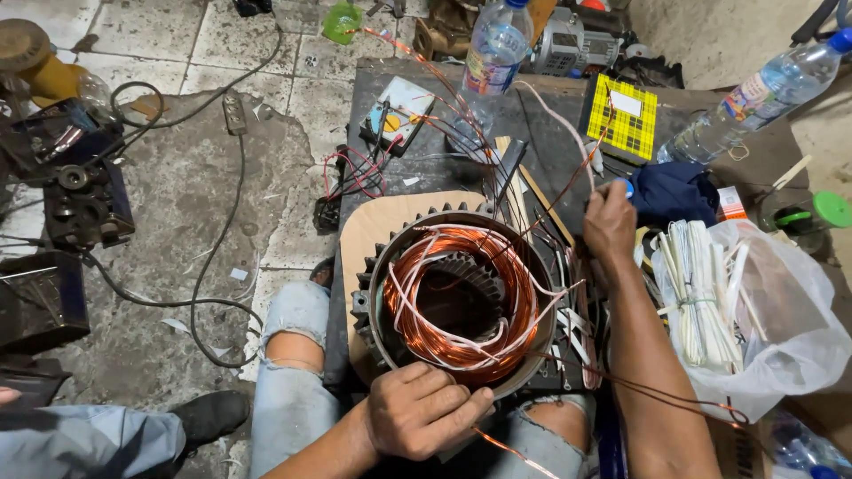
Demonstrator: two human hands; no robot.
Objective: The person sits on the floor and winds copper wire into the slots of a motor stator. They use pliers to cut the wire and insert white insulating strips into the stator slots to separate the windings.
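Nearest us, our left hand (422,415) curls its fingers on the near rim of the motor stator (457,297), pinching a copper wire (506,443) that trails below it. The stator, wound with copper coils (426,333), lies between our hands on a tan board (377,226). Our right hand (609,222), beyond it, closes around something small; we cannot tell what. Right of that hand sits a plastic bag of white sleeves (710,302). Farther off, two water bottles (493,53) stand on the dark worktable (550,115) over a cracked tile floor (177,177).
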